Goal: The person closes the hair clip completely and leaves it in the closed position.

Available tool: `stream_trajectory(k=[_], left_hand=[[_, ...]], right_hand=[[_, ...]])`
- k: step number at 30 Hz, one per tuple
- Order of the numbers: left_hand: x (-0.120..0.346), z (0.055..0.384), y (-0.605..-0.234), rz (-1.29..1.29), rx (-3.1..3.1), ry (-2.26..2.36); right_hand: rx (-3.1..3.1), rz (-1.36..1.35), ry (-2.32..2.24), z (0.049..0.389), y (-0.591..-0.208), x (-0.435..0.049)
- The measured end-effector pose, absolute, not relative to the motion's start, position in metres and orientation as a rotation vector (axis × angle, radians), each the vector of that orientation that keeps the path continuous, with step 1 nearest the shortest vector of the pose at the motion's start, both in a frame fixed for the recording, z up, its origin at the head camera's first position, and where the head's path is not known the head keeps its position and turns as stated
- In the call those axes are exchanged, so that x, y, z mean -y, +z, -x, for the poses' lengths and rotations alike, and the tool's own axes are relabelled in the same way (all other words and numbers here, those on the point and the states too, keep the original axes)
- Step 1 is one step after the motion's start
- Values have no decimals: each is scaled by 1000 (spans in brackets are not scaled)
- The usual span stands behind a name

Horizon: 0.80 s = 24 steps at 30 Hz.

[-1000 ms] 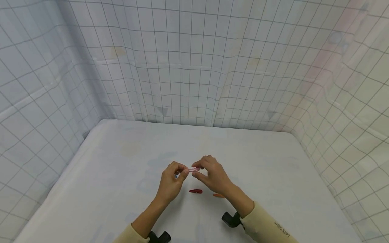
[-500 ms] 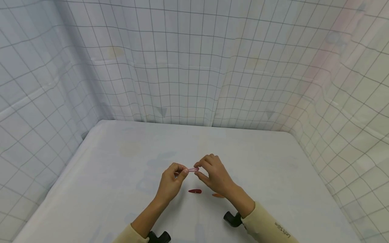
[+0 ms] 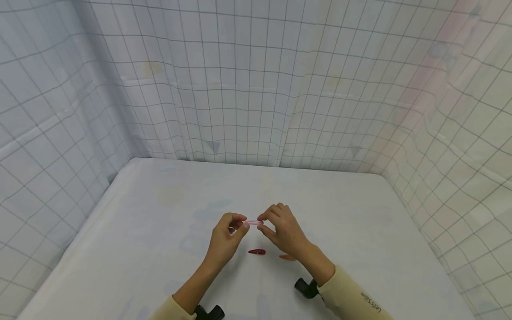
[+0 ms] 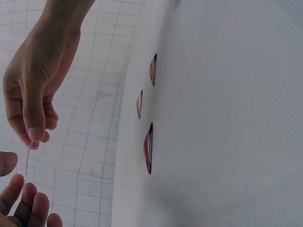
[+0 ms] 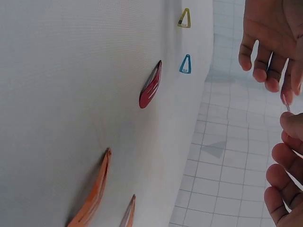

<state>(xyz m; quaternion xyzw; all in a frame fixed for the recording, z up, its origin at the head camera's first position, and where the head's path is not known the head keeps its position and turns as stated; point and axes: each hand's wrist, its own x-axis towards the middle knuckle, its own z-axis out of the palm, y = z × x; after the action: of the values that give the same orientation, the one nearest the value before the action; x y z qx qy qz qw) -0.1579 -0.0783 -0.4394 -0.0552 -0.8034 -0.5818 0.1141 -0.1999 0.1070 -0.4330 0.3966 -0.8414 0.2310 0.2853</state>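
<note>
Across the head view I see a pale, rippled curtain [image 3: 248, 80] printed with thin dark grid lines, from 9 o'clock over 12 to 3. Below it, a table [image 3: 348, 213] with rounded far corners wears a smooth white cloth, lightly creased. Beige fabric sleeves enter at 7 o'clock and 5 o'clock; the right sleeve [image 3: 352, 293] carries dark lettering. The right hand [image 3: 284, 229] pinches one end of the slim, glossy pink clip [image 3: 254, 222], just below centre, above the cloth. The left hand [image 3: 226, 235], at the clip's 9 o'clock, has thumb and index finger slightly parted around the other end; as far as I can make out, a fingertip may be touching it. A black, tube-like wrist camera [image 3: 306, 288] juts below the right forearm.

On the cloth, a shiny red teardrop clip [image 3: 257, 251] lies at the pink one's 6 o'clock, an orange clip [image 3: 287, 257] near the red's 3 o'clock. My right wrist view adds a second orange clip [image 5: 128, 213], plus small open triangles: a blue clip [image 5: 186, 65] at the red's 2 o'clock, a yellow clip [image 5: 185, 19] beyond.
</note>
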Motion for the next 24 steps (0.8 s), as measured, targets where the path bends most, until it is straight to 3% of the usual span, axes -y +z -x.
stream_trajectory(k=[14,24], left_hand=[[86,156,-438,140,2345,-1680],[91,154,-435,109,2322,-1694]], right_hand=[[2845,-658,908,216,-455,-107],[2983,-663,783,227,-467,-102]])
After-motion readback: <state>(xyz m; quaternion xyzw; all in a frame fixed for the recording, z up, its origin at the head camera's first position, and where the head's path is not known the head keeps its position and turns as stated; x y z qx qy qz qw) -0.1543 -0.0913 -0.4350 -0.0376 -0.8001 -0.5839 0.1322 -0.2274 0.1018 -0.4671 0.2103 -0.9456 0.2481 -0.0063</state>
